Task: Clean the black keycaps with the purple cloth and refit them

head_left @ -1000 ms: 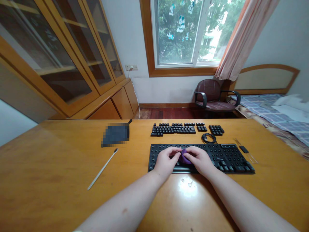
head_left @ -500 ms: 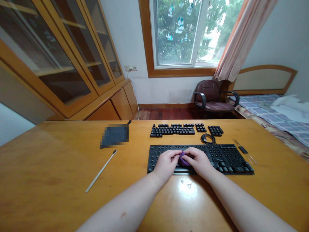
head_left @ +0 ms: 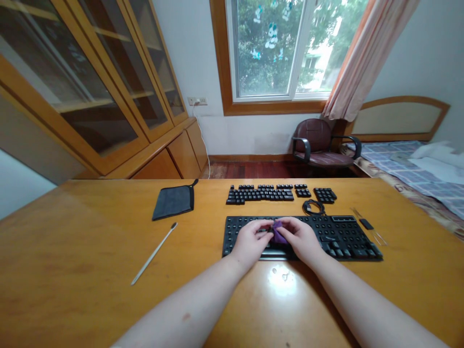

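Observation:
A black keyboard (head_left: 348, 238) lies on the wooden table, with most keycaps off and several still on at its lower right. Over its middle, my right hand (head_left: 299, 238) is closed on a crumpled purple cloth (head_left: 280, 236). My left hand (head_left: 252, 240) meets it there, thumb and fingers pinched at the cloth's left side around a small dark piece that looks like a keycap, mostly hidden by the fingers. Behind the keyboard, loose black keycaps (head_left: 259, 195) lie in rows, with a number-pad group (head_left: 325, 195) at the right.
A coiled black cable (head_left: 313, 208) rests behind the keyboard. To its right lies a wire keycap puller (head_left: 367, 224) with a black handle. On the left are a dark zip pouch (head_left: 174, 202) and a long pale stick with a dark tip (head_left: 154, 254). An office chair (head_left: 315, 140) stands beyond the table.
My fingers have shifted slightly around the purple cloth, and a dark bit now shows between them. The view has moved a little; the things on the table stay put.

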Demonstrator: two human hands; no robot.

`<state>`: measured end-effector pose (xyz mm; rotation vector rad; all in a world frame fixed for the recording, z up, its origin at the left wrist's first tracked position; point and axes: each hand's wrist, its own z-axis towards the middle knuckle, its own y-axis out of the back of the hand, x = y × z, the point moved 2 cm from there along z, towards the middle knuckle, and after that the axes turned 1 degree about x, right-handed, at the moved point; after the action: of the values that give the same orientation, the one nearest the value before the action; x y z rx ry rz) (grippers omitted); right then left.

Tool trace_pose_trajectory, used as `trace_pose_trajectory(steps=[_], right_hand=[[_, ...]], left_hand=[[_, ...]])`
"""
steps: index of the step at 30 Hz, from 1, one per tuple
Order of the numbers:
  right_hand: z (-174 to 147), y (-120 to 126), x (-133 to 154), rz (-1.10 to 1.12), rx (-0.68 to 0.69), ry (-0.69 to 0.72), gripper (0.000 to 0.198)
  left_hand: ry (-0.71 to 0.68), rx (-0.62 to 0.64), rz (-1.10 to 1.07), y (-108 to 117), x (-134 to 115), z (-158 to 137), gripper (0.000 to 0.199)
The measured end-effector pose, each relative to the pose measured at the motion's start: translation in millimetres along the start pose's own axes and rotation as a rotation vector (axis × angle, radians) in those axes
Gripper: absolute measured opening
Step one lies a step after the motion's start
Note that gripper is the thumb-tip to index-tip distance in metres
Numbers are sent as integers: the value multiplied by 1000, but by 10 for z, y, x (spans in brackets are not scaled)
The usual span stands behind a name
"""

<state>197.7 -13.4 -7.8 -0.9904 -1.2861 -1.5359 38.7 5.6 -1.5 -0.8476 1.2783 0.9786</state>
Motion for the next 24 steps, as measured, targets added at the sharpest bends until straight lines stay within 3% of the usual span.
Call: trace_pose_trajectory(steps=[4,11,24], right_hand=[[4,-8,-14,148,-4,-29,24],[-29,21,83,-120,34,28,18],[-16,33,64,-112,105,80,26]], left_hand=[[49,-95,-129,25,-6,43,24],[99,-76,-198,20,-22,65,23],[87,-70,-147,25,2,64,22]])
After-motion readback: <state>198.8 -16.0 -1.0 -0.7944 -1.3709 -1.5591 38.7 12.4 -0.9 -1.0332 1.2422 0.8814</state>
